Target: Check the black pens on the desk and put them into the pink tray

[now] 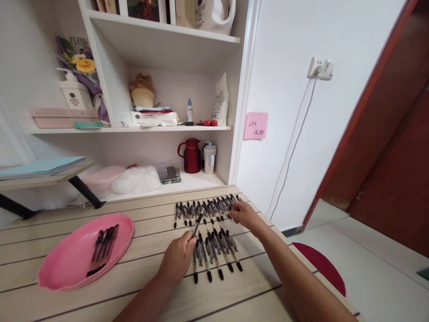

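Two rows of black pens lie on the pale wooden table [67, 308]: a far row [204, 209] and a near row [216, 250]. My left hand [177, 259] is closed around one black pen [197, 223], its tip raised above the near row. My right hand [244, 215] reaches to the right end of the far row, fingers curled onto the pens there. A pink oval tray [60, 268] at the left holds several black pens [103, 248].
Behind the table stand white shelves with a red jug [191, 155], a cup, a soft toy and bottles. A folding stand [43, 172] sits at the far left. A pink sticky note [255, 125] hangs on the wall; a wooden door is at the right.
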`<state>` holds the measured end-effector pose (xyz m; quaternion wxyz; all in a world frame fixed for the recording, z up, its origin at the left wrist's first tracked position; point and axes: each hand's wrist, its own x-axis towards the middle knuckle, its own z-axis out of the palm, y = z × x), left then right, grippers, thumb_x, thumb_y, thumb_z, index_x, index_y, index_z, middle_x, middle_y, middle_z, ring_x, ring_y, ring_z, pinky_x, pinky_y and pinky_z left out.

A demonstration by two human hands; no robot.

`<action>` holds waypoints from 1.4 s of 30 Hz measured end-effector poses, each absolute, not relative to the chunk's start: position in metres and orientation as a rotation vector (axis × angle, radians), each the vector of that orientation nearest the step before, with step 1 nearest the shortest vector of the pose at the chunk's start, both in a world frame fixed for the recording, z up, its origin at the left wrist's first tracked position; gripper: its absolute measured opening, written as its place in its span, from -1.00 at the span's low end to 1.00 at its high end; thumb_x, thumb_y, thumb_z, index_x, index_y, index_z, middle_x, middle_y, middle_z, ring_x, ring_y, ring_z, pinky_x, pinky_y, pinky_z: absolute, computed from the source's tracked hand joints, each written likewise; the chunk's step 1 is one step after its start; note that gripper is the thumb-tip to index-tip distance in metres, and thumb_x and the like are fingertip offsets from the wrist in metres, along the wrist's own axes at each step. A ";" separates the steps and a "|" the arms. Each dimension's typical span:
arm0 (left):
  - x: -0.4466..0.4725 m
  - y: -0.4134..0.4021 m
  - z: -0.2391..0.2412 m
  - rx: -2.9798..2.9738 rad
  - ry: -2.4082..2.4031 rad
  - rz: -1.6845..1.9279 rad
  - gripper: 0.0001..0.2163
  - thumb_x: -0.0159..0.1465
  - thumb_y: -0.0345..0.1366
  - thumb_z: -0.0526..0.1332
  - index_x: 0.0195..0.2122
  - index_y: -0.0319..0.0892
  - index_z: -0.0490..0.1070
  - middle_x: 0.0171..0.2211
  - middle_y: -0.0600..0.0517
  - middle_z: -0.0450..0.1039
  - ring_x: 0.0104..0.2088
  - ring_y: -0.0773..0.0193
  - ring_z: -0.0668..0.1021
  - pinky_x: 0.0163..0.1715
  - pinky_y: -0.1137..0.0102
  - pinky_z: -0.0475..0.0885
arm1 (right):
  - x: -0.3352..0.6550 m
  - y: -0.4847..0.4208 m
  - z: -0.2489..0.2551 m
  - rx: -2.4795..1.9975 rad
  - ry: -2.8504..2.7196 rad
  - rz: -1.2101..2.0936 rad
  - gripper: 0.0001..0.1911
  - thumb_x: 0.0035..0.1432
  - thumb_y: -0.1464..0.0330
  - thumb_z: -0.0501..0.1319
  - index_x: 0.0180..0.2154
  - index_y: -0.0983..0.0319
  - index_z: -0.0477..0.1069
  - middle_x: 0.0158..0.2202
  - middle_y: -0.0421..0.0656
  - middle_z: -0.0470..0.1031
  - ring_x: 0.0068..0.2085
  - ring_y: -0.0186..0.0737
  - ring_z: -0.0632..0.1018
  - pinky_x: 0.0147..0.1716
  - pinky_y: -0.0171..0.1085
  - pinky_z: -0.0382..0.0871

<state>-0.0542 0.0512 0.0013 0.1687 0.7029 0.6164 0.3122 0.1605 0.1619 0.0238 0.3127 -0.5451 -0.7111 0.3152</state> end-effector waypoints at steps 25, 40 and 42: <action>-0.059 0.050 0.002 2.085 1.840 0.812 -0.73 0.27 -0.20 -0.18 -0.38 -0.12 0.25 -0.50 0.06 0.36 -0.49 0.31 0.41 -0.47 0.49 0.19 | 0.082 0.146 0.037 -0.737 -1.533 1.447 -0.74 -0.11 0.20 0.22 -0.43 0.25 0.30 -0.68 -0.35 0.24 -0.67 -0.45 0.33 -0.71 -0.44 0.04; -0.060 0.049 -0.010 2.096 1.886 0.877 -0.74 0.26 -0.23 -0.16 -0.27 -0.12 0.30 -0.37 0.02 0.43 -0.35 0.27 0.46 -0.35 0.44 0.25 | 0.066 0.135 0.015 -0.746 -1.500 1.373 -0.74 -0.07 0.17 0.18 -0.44 0.23 0.27 -0.68 -0.34 0.21 -0.67 -0.42 0.31 -0.69 -0.42 0.07; -0.061 0.049 -0.011 2.097 1.903 0.862 -0.74 0.26 -0.24 -0.15 -0.29 -0.12 0.30 -0.39 0.03 0.44 -0.37 0.27 0.46 -0.37 0.45 0.25 | 0.065 0.134 0.015 -0.755 -1.491 1.371 -0.74 -0.06 0.17 0.18 -0.44 0.23 0.26 -0.69 -0.35 0.20 -0.67 -0.42 0.30 -0.69 -0.42 0.08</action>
